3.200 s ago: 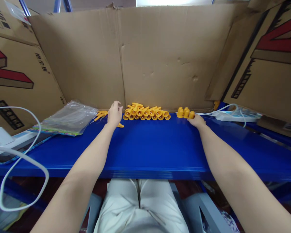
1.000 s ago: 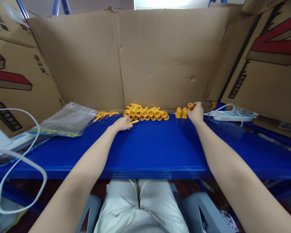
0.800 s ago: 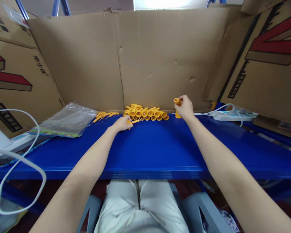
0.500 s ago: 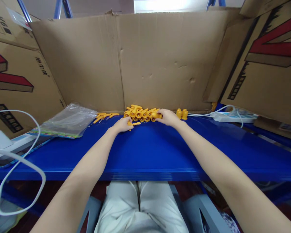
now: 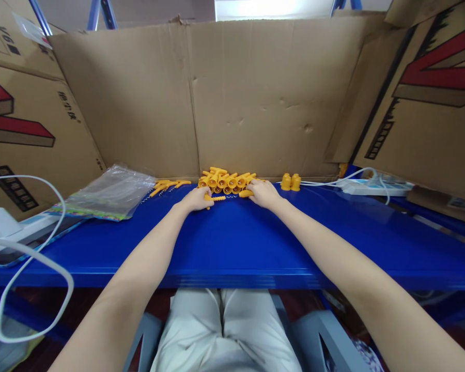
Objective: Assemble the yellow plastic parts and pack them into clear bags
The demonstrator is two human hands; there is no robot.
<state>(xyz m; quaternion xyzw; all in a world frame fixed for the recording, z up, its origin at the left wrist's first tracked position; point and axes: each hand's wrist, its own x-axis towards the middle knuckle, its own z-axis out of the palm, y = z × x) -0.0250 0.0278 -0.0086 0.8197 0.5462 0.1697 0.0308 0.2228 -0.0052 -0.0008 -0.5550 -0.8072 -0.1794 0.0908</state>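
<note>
A pile of yellow plastic caps [image 5: 225, 182] lies at the back of the blue table [image 5: 236, 237], against the cardboard wall. My left hand [image 5: 197, 199] is closed on a ribbed yellow pin [image 5: 217, 198], which pokes out to the right along the tabletop. My right hand [image 5: 262, 191] is closed on a yellow cap [image 5: 245, 194], held at the pile's front right edge and pointing toward the pin. Two more yellow caps [image 5: 290, 182] stand upright to the right of my right hand. Loose yellow pins [image 5: 169, 184] lie left of the pile.
A clear plastic bag [image 5: 110, 191] lies at the left on the table. A white power strip with cables [image 5: 366, 185] sits at the right rear. Cardboard walls [image 5: 256, 93] close in the back and both sides. A white cable [image 5: 27, 258] loops at the far left.
My right hand lifted one cap from the group at the right, carried it left and brought it down by the pile, toward the pin. My left hand stayed put holding the pin.
</note>
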